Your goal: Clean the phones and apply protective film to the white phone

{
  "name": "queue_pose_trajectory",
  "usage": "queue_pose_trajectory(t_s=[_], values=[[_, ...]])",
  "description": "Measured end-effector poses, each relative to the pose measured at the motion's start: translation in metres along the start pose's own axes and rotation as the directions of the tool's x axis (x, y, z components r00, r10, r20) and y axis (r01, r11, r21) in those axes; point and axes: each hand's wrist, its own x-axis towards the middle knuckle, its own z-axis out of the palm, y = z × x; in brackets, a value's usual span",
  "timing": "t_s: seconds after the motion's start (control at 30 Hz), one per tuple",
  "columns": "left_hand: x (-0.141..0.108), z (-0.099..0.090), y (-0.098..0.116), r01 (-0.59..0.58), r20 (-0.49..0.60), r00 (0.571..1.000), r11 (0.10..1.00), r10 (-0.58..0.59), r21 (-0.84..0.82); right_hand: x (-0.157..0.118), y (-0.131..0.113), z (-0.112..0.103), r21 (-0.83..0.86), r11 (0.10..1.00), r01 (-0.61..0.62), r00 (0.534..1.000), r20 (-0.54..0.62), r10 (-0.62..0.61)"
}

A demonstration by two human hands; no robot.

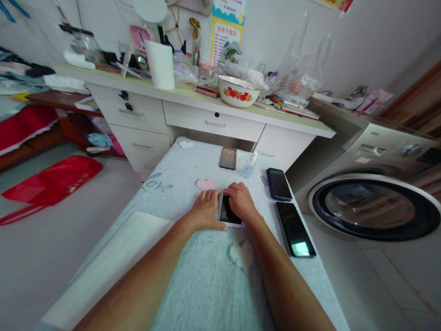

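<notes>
There are two hands [206,211] [240,201], four phones [227,212] [228,157] [279,185] [293,225], one spray bottle [248,166], one bowl [237,93].

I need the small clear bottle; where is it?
In the head view, the small clear bottle is on the cloth-covered table, just right of the brown phone or case, beyond the right hand.

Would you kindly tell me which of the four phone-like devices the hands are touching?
It is the white-edged phone, between the left hand and the right hand; the brown one, the purple-edged one and the largest one lie untouched.
</notes>
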Motion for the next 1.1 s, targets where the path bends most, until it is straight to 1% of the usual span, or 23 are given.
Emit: queue_pose_trajectory(t_s=[0.17, 0.23, 0.3, 0.47, 0.57, 0.7, 0.97, 1.1], values=[[0.000, -0.001, -0.001, -0.016, 0.006, 1.000, 1.000, 0.016, -0.002, -0.006, 0.002, 0.000, 0.041, 0.996, 0.080, 0.997, 0.009, -0.081], [0.000, 0.000, -0.003, -0.026, -0.001, 1.000, 1.000, 0.026, 0.004, -0.007, 0.003, 0.000, 0.056, 0.994, 0.093, 0.996, 0.004, -0.094], [0.000, 0.001, -0.004, -0.029, -0.012, 1.000, 1.000, 0.029, 0.006, -0.006, 0.003, 0.001, 0.059, 0.994, 0.088, 0.996, -0.004, -0.088], [0.000, 0.003, -0.003, -0.008, -0.012, 1.000, 1.000, 0.008, -0.003, -0.001, 0.000, 0.001, 0.011, 1.000, 0.013, 1.000, -0.011, -0.012], [0.000, 0.003, -0.003, -0.005, -0.015, 1.000, 1.000, 0.005, -0.006, -0.002, -0.002, 0.001, 0.013, 1.000, 0.009, 1.000, 0.001, -0.009], [-0.001, 0.001, -0.003, -0.018, -0.012, 1.000, 1.000, 0.018, 0.004, -0.008, -0.004, -0.002, 0.027, 0.998, 0.047, 0.999, 0.006, -0.048], [-0.001, -0.001, -0.001, -0.019, -0.004, 1.000, 1.000, 0.019, 0.006, -0.024, -0.008, -0.006, 0.066, 0.983, 0.174, 0.985, 0.012, -0.175], [-0.002, -0.001, -0.001, -0.014, -0.003, 1.000, 1.000, 0.014, 0.008, -0.032, -0.010, -0.005, 0.092, 0.977, 0.194, 0.980, 0.020, -0.197]])
